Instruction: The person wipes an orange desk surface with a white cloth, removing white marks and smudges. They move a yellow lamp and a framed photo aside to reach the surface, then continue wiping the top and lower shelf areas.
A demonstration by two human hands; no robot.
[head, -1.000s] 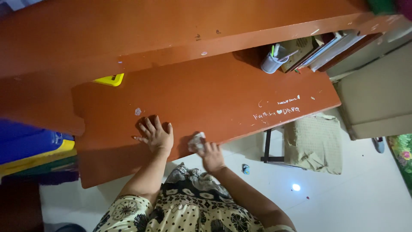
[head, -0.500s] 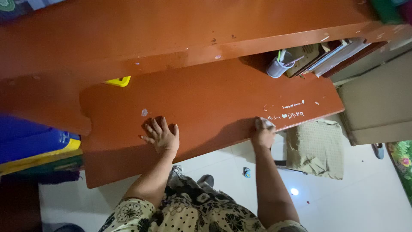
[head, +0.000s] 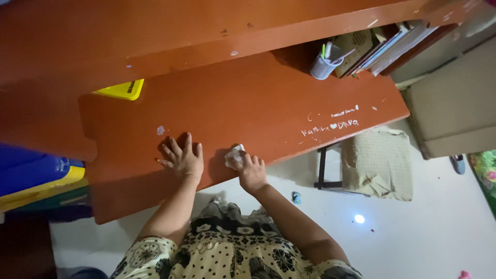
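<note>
You are wiping the orange bench (head: 268, 98) near the frame's lower middle, your right hand (head: 252, 173) clenching a white cloth (head: 235, 156), your left hand (head: 181, 157) lying released, flat beside it.

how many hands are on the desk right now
2. The left hand lies flat, fingers spread, on the orange-brown desk. The right hand is beside it near the front edge, pressing a small white cloth. No other hands in view.

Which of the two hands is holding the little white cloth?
The right hand: its fingers press the white cloth against the orange desk near its front edge. The left hand lies flat and empty beside it.
</note>
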